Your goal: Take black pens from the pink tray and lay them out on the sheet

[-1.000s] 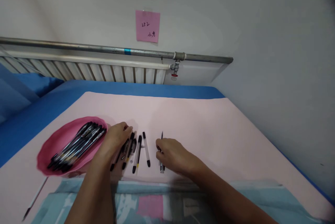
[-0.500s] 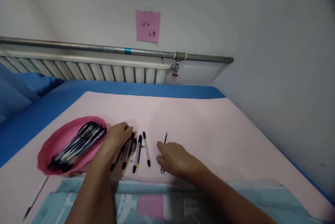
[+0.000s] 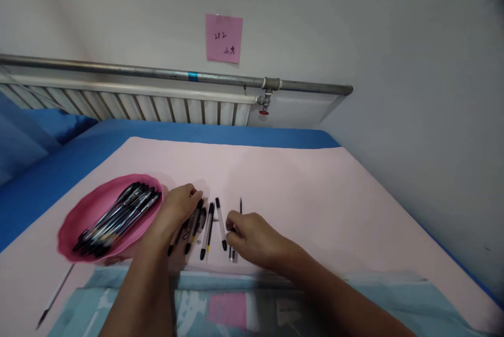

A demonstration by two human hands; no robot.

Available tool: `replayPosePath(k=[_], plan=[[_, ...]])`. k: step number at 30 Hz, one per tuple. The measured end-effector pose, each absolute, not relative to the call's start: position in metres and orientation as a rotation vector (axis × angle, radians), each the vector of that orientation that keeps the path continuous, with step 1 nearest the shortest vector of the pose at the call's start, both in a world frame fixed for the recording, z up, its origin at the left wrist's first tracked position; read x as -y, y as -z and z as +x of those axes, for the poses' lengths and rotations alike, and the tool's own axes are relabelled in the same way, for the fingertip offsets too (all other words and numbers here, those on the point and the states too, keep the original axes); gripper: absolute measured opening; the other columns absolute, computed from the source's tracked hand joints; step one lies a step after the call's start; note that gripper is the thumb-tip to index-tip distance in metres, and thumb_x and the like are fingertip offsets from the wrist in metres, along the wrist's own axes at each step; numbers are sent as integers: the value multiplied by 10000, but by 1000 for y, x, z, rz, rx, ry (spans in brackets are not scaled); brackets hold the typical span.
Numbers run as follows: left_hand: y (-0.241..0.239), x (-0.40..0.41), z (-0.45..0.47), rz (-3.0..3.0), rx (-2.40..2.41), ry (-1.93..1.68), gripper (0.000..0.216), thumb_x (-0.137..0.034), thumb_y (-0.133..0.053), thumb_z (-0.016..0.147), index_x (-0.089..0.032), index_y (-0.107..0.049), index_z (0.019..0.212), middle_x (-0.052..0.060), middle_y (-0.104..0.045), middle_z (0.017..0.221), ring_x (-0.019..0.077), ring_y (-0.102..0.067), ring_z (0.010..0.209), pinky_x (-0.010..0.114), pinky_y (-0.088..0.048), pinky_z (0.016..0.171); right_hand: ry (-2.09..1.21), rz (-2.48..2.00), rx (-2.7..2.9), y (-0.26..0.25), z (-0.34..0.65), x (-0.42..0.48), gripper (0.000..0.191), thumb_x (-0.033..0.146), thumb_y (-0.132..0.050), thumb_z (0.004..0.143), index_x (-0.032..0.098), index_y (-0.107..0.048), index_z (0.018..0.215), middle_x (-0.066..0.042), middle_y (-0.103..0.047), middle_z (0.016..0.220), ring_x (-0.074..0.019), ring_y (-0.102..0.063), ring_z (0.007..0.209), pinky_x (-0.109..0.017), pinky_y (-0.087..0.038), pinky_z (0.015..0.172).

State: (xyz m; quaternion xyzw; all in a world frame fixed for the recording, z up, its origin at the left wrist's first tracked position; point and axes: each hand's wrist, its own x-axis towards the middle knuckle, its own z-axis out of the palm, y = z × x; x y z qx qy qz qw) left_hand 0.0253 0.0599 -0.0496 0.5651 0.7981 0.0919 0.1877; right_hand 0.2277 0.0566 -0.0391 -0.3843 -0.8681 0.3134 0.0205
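- Pinching a slender pen (image 3: pixel 231 256) between thumb and fingers, the right hand (image 3: pixel 254 237) sits low over the pink surface (image 3: pixel 334 211) in the head view; the pen's dark tip points away from the person, and its clear end shows below the thumb.
- The left hand (image 3: pixel 181 203) is curled palm down beside the far end of a loose row of pens (image 3: pixel 207 231), fingertips bent toward the surface; the hand hides most of them, so I cannot tell whether they are clamped on anything.
- That row lies between the two hands, several pieces roughly side by side; a clear tube with black ends (image 3: pixel 221 224) lies nearest the right hand.
- Left of the left hand, a pink dish (image 3: pixel 92 201) with a wavy rim holds a heap of dark pens (image 3: pixel 118 216).
- Nearer the person than the dish, a thin white rod (image 3: pixel 55 295) with a dark tip lies on the surface.
- A teal patterned cloth (image 3: pixel 394 303) runs along the near side, below both wrists.
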Motion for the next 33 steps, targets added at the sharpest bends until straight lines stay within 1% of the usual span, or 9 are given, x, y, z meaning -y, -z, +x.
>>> replayPosePath(k=[4,8,14,17,22,27,33], plan=[[51,-60,25,1596,-2231,-253,347,-370,-354,787,-151,-620,826,120,-680,848,225,-606,785,290,-404,665,-1144,-1109,2551,46,222,-48,99,243,-444,790,195,-512,844,20,-537,652,-92,-435,561,-198,-249,497],[52,-60,27,1592,-2223,-258,340,-380,-366,789,-154,-620,814,117,-682,854,218,-610,778,280,-404,643,-1210,-1115,2481,54,217,-43,115,280,-438,816,204,-508,866,30,-540,637,-90,-444,555,-191,-259,497],[55,-60,28,1593,-2228,-272,329,-373,-379,789,-152,-622,806,117,-683,843,207,-612,761,271,-403,635,-1105,-1126,2477,66,211,-44,156,312,-472,807,213,-529,913,10,-582,709,-103,-471,595,-202,-270,522],[55,-60,28,1593,-2221,-280,327,-373,-380,787,-154,-621,809,115,-682,841,204,-611,752,270,-403,632,-1088,-1118,2477,67,211,-45,174,320,-461,817,217,-533,937,8,-592,718,-106,-476,600,-206,-274,530],[54,-59,28,1585,-2224,-287,326,-376,-376,785,-159,-619,796,106,-680,819,203,-607,739,270,-399,623,-1031,-1119,2522,61,213,-50,150,272,-452,827,191,-543,913,-5,-593,733,-108,-477,621,-212,-279,557],[55,-59,27,1599,-2222,-289,321,-375,-377,787,-160,-614,791,108,-679,819,202,-604,735,270,-393,616,-934,-1117,2585,61,216,-56,98,199,-427,817,175,-522,820,-10,-580,733,-97,-461,598,-210,-254,539],[59,-60,25,1602,-2219,-275,341,-396,-376,790,-157,-619,799,115,-681,824,210,-610,750,281,-397,633,-872,-1109,2667,65,216,-55,103,219,-423,825,182,-517,846,-15,-580,761,-105,-465,619,-214,-238,533]])
